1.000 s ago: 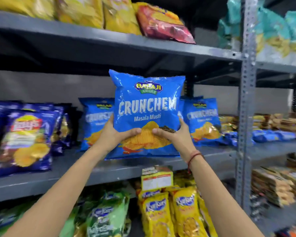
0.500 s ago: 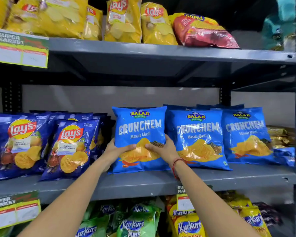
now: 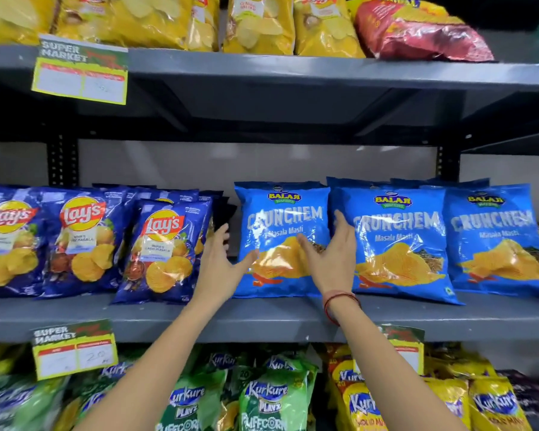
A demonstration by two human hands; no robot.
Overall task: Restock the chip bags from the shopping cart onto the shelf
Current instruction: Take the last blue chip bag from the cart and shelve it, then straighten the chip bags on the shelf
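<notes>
A light-blue Balaji Crunchem Masala Masti bag (image 3: 280, 241) stood upright on the grey middle shelf (image 3: 262, 320), leftmost in a row of the same brand, with a second Crunchem bag (image 3: 399, 244) just beside it on the right and a third Crunchem bag (image 3: 495, 241) further right. The left hand (image 3: 220, 269) was spread open with fingers apart at the bag's left edge, its thumb lying on the lower front of the pack, clasping nothing. The right hand (image 3: 330, 259) was likewise open, palm against the bag's right edge where it met the neighbouring pack, thumb across the printed chips; a red thread bracelet (image 3: 339, 301) circled that wrist. To the left of the hands stood dark-blue Lay's bags (image 3: 165, 253) in a row on the same shelf. Yellow Lay's bags (image 3: 255, 23) and a red Gopal bag (image 3: 417, 32) sat on the shelf above, green Kurkure Puffcorn bags (image 3: 268, 399) below. A Super Market price tag (image 3: 75, 349) hung from the middle shelf's front lip.
</notes>
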